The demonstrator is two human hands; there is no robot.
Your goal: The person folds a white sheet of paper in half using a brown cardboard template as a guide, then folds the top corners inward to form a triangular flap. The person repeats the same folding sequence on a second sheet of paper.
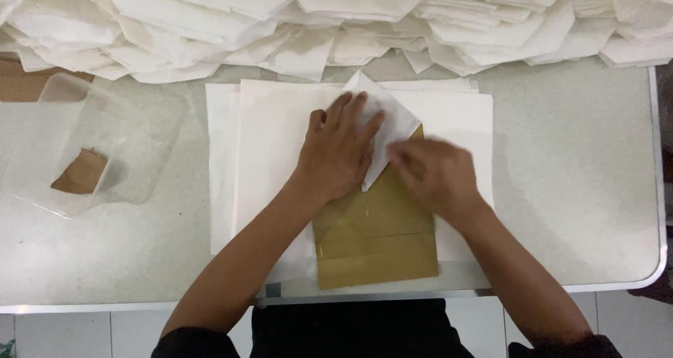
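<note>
Folded white paper [384,130] atop flat gold board [375,239], on white sheets [273,154].

The table [575,190] is open on the right side, so a hand passes there freely. At the far edge, a long heap of folded white papers [336,21] blocks the way. On the left stands a clear plastic container [70,119].

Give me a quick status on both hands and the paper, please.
Left hand flat, pressing the folded white paper. Right hand blurred, on the gold sheet. Clear plastic box off to one side, nothing in the way.
</note>
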